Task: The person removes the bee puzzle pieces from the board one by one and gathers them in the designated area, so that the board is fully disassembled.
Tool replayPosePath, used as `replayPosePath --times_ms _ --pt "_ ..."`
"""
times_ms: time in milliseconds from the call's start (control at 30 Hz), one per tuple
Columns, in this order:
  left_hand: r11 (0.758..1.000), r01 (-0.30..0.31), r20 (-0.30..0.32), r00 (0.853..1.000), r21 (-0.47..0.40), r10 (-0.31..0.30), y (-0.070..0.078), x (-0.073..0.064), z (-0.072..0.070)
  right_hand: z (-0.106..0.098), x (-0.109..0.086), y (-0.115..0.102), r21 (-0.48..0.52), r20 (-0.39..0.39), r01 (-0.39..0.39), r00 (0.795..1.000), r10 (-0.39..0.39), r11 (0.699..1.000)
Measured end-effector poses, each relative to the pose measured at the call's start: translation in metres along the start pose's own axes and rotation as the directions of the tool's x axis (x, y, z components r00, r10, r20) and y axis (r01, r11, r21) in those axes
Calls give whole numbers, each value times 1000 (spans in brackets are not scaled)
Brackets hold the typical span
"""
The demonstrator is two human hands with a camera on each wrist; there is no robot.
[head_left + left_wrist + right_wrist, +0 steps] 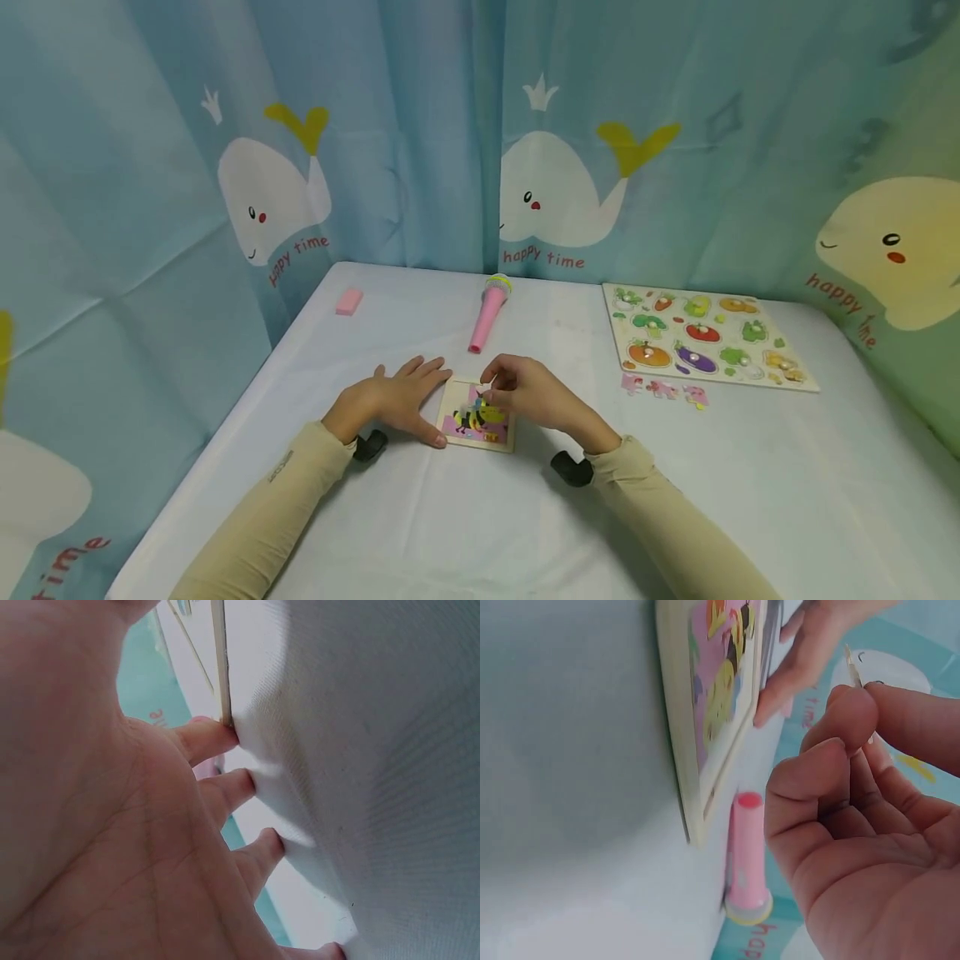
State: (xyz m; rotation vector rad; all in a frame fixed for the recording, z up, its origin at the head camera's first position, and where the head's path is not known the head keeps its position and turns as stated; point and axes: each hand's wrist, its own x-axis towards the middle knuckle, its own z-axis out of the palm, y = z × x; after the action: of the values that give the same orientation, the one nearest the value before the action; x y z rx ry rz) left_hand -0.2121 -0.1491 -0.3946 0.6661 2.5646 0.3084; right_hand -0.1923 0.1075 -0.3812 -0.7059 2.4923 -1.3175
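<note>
I see my right hand [542, 397] pinching a thin jigsaw piece [853, 669], probably light, stiff, best edge-held; left hand [405, 398] spread.

The head view looks forward and down from above the white cloth-covered counter [420, 517]. Both wrist views lie close and turned sideways, facing left fingers [259, 859] and right fingers [802, 780]; right wrist and head share the square wooden bee puzzle [720, 697] and pink toy microphone [748, 851].

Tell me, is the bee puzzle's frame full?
Not full: bare board shows inside the bee puzzle, while the right hand pinches a thin piece.
</note>
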Motion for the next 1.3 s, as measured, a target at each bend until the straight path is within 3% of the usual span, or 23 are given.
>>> replayPosePath --times_ms 167,433,1300 --pt "1000 16 10 1000 9 -16 0 2 1 -9 -8 3 43 -14 -11 1000 12 999" --pt "1000 -15 -4 1000 -21 15 -1 3 1 -29 -24 10 7 -75 -33 997 33 999" --pt "1000 -11 0 1000 -27 11 0 3 -1 -85 -78 24 -24 -218 -108 971 101 994"
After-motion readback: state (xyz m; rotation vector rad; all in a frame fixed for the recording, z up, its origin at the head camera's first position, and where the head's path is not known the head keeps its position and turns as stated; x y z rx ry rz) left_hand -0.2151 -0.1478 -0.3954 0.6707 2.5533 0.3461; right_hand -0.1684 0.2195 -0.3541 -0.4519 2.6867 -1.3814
